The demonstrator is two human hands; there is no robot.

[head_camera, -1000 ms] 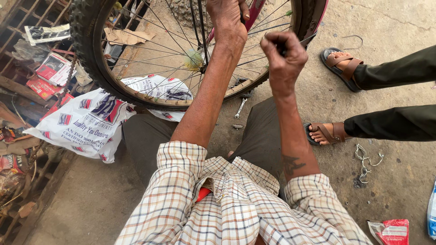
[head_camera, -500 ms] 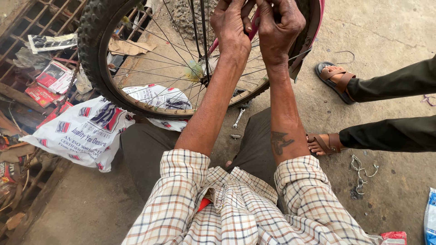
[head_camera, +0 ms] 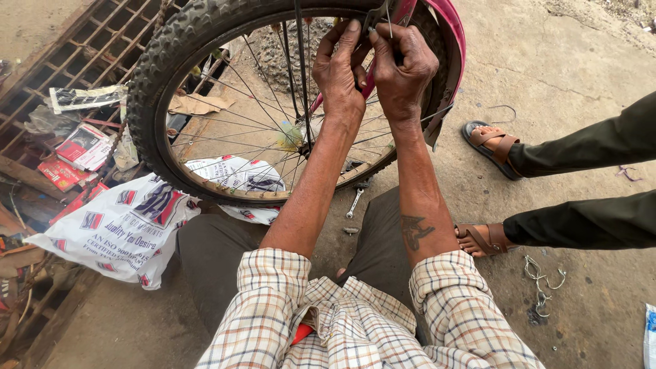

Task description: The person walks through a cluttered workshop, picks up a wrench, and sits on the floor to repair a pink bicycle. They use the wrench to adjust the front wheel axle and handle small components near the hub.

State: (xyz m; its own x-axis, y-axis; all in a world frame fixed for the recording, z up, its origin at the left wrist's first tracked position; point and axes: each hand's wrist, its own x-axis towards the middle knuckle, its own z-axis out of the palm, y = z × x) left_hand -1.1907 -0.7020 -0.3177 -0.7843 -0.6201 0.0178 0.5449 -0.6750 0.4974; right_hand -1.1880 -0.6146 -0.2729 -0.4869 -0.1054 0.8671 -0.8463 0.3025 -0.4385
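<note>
We've got both hands up at the top of the wheel (head_camera: pixel 205 41), left hand (head_camera: pixel 339 72) and right hand (head_camera: pixel 403 65) touching and pinching a metal bracket (head_camera: pixel 377 15) by the pink fender (head_camera: pixel 447 41), with a bag (head_camera: pixel 123 229) left and sandalled feet (head_camera: pixel 488 140) crowding the right.

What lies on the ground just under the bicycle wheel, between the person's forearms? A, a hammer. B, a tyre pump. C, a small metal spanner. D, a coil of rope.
C: a small metal spanner lies on the concrete just below the rim of the bicycle wheel, between the forearms of the left hand and right hand.
</note>
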